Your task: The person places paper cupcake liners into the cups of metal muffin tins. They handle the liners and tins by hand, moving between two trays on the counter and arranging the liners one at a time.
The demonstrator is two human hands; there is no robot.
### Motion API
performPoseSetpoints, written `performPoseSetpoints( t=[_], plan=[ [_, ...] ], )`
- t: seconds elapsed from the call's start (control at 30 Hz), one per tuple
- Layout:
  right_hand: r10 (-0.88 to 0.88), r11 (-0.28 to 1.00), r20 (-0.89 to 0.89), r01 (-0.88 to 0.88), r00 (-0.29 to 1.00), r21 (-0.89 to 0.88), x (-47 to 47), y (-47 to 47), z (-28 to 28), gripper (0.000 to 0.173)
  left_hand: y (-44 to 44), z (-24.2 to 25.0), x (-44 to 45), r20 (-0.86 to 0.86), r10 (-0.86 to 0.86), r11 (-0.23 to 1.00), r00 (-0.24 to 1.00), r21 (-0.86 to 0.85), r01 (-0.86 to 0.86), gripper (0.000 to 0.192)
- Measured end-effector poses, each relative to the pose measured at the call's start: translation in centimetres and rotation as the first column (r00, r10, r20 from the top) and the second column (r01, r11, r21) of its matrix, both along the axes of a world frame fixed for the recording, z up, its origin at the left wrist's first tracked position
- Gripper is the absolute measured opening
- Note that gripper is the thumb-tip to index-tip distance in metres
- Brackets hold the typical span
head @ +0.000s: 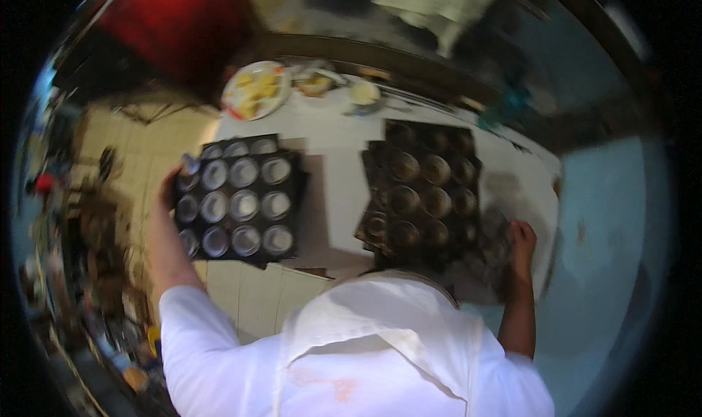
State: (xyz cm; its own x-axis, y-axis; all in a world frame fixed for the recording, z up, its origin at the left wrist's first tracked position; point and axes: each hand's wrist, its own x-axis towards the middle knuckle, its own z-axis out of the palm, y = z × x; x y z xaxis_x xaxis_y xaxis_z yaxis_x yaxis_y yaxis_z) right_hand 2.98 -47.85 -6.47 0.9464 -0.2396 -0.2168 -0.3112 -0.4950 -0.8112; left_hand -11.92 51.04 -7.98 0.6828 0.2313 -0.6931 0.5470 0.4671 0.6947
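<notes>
At the left edge of a stack of dark muffin trays [260,189] is my left hand [171,189], beside a pale paper or foil liner [190,164]; whether the fingers grip it is blurred. Pale round liners sit in most cups of the top tray. Another stack of dark muffin trays [419,184], its visible cups without liners, stands to the right on the white table [345,181]. My right hand [522,236] is over the table's right side, fingers curled, next to a blurred clear plastic thing [493,241]; contact between them cannot be made out.
Along the table's far edge are a plate [256,90] with yellow pieces, a small bowl [316,85] and a cup [364,94] with pale contents. A light cloth [439,3] hangs beyond. Shelving with mixed items [104,241] stands at the left; a blue wall [603,225] is at the right.
</notes>
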Motion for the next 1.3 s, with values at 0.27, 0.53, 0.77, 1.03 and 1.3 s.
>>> performPoseSetpoints(
  t=[0.27, 0.53, 0.77, 1.03, 1.3],
  plan=[
    [-0.516, 0.597, -0.132, 0.245, 0.847, -0.764, -11.5, -20.0, -16.0, 0.044, 1.4, -2.4, 2.5, -0.068, -0.174, 0.942, 0.982, 0.278, 0.186, 0.08],
    [-0.391, 0.639, -0.516, -0.179, 0.762, -0.748, -15.9, -18.2, -19.2, 0.06, 0.8, -2.0, 2.5, 0.024, -0.005, 0.839, 1.0, 0.544, -0.009, 0.08],
    [-0.395, 0.61, -0.577, -0.266, 0.714, -0.746, -12.7, -12.0, -9.3, 0.051, -14.4, 3.8, 5.2, 0.465, -0.094, 0.807, 0.88, 0.553, -0.206, 0.052],
    [-0.07, 0.483, -0.159, -0.106, 0.985, -0.869, -7.1, -10.7, -2.8, 0.038, -36.4, 6.2, 5.6, 0.471, -0.162, 0.945, 0.867, 0.328, -0.002, 0.059],
    [0.693, 0.708, 0.406, -0.668, 0.595, -0.229, -2.1, 14.9, 0.7, 0.018, -54.4, 3.3, 5.1, 0.503, -0.279, 0.96, 0.818, 0.155, 0.232, 0.055]
  ],
)
